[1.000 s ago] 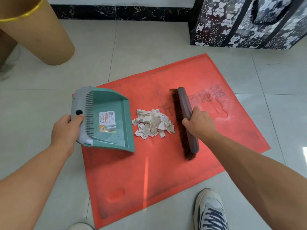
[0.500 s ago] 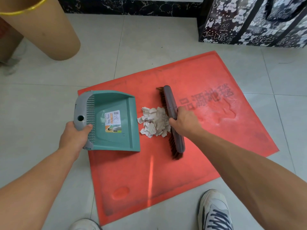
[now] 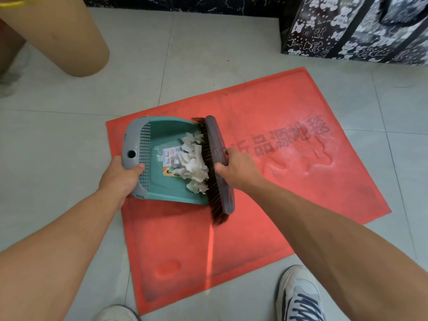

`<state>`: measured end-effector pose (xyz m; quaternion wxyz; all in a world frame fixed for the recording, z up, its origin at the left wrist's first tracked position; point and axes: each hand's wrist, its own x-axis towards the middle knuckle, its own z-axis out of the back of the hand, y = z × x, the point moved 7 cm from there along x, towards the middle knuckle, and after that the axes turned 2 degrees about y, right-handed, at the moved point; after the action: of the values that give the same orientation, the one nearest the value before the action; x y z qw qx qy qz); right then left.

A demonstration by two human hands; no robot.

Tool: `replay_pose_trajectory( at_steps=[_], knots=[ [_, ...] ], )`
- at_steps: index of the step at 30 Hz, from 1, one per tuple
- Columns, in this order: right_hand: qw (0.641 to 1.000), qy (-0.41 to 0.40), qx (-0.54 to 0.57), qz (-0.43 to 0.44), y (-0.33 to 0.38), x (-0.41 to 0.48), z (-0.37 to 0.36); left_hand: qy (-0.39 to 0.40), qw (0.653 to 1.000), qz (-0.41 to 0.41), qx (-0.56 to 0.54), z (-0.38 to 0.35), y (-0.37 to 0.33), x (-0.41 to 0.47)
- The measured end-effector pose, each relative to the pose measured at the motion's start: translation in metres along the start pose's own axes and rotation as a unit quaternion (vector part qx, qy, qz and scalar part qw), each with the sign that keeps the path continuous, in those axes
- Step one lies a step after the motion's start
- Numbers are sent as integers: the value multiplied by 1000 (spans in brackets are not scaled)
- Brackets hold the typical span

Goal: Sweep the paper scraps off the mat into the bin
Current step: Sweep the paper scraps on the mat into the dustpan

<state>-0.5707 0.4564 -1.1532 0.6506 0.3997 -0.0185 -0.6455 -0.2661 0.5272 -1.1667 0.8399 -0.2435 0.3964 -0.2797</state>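
Note:
A red mat [image 3: 266, 228] lies on the tiled floor. On its left part sits a teal dustpan [image 3: 162, 140] with a grey handle end, which my left hand [image 3: 120, 177] grips. White paper scraps [image 3: 193, 163] are piled inside the pan against the bristles of a dark brown brush [image 3: 217, 163]. My right hand [image 3: 236, 170] holds the brush by its back, bristles at the pan's lip. A tan cylindrical bin [image 3: 60, 35] stands tilted at the upper left.
A black bag with white bear print [image 3: 354, 28] stands at the upper right against the dark wall base. My two shoes [image 3: 298, 295] are at the bottom edge. Grey floor tiles surround the mat.
My right hand swept the brush leftward, pushing the scrap pile off the mat and into the dustpan. My left hand kept hold of the pan.

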Motion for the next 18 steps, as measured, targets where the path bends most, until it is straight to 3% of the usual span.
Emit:
replay_pose_trajectory(
  at_steps=[6,10,18],
  knots=[
    [999,13,12,42,25,1,-5,-2,1000,5,-16,-3,3,-1],
    [998,-24,-15,63,30,3,10,-1,1000,5,-29,-2,5,0],
    [988,-128,-86,-15,-10,1,66,-19,999,9,-29,3,8,1]
  ],
)
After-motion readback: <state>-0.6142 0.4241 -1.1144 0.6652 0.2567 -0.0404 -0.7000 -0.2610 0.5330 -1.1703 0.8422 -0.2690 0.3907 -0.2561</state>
